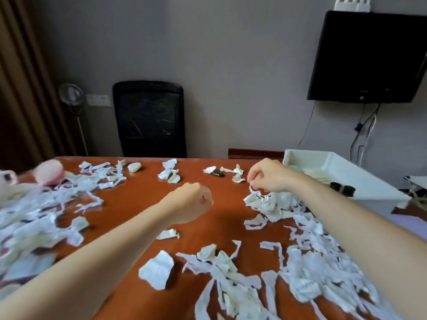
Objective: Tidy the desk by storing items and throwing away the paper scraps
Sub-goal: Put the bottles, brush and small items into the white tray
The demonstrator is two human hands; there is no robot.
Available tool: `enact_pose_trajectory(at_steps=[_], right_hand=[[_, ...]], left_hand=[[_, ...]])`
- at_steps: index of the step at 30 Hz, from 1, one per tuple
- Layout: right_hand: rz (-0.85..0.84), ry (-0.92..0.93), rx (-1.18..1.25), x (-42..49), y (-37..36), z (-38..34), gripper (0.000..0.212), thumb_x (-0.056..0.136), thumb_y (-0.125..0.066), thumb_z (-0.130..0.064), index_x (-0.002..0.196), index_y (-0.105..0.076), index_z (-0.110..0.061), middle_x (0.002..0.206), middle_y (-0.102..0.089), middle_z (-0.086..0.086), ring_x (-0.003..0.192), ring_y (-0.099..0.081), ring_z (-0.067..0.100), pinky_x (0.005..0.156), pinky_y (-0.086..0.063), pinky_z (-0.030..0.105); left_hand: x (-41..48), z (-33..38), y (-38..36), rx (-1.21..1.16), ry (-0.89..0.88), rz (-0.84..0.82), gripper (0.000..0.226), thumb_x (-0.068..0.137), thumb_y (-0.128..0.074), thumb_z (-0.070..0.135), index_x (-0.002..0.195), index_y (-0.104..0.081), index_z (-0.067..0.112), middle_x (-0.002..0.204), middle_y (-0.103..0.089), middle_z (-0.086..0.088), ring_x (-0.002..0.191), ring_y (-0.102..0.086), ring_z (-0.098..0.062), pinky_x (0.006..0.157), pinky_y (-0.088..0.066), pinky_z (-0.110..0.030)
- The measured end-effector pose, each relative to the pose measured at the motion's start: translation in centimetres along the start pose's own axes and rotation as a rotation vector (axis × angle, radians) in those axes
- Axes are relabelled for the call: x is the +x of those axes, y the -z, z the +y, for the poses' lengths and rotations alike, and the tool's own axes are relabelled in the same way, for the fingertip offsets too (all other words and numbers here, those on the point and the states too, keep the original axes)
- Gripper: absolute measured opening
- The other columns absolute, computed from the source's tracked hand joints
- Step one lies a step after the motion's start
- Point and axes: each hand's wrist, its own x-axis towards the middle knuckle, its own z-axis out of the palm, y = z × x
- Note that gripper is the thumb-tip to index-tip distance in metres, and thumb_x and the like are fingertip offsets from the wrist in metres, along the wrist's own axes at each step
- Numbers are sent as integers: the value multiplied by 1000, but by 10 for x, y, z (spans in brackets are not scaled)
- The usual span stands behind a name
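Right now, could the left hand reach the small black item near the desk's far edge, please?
Probably yes: the left hand hovers just short of the small black item, with bare desk between; only paper scraps lie beside it.

No legible txt, even on scraps [272, 204].

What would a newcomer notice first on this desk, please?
Torn white paper scraps litter the red-brown desk, thickest along its left and right sides. Above the middle the left hand is fisted, while the right hand pinches a scrap from the pile beside the white tray at the far right.
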Motion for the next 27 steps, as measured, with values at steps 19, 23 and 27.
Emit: enact_pose_trajectory(at_steps=[19,23,27], right_hand=[[19,13,-160,8,-126,-74,23,94,-53,-23,115,-59,-20,124,-58,4,111,-55,24,89,-48,36],[101,9,-195,9,-138,-73,28,95,-52,-25,122,-54,-21,128,-51,4,110,-54,24,79,-46,30],[119,6,-196,14,-143,-69,31,97,-47,-25,127,-50,-19,131,-46,6,109,-54,25,75,-42,28]], left_hand=[[-167,-136,2,179,382,213,42,97,-41,34,138,-35,25,148,-33,-1,137,-29,-23,112,-22,-42],[-183,-161,17,205,471,83,49,95,-45,39,139,-32,23,146,-37,-4,134,-34,-25,111,-29,-43],[-190,-179,29,235,455,-6,47,92,-52,38,134,-41,20,132,-50,-3,116,-49,-22,98,-42,-34]])
